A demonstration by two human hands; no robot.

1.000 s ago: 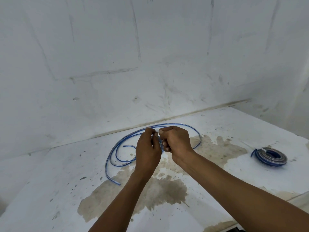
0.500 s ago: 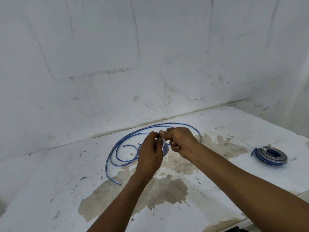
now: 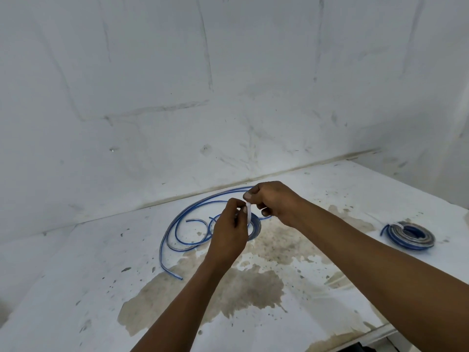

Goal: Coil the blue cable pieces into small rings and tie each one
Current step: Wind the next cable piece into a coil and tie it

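Blue cable ring (image 3: 254, 226) is held just above the stained table (image 3: 330, 199), so the white tie strip (image 3: 249, 212) can go around it. Left hand (image 3: 229, 235) and right hand (image 3: 275, 201) both pinch this strip. One tied ring (image 3: 408, 236) rests far right, out of the way, and loose cable (image 3: 177, 224) waits behind.

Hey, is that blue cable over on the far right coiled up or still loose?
Coiled. The blue cable ring lies on the stained white table as a tight stack of loops, with a white tie at its top-left edge.
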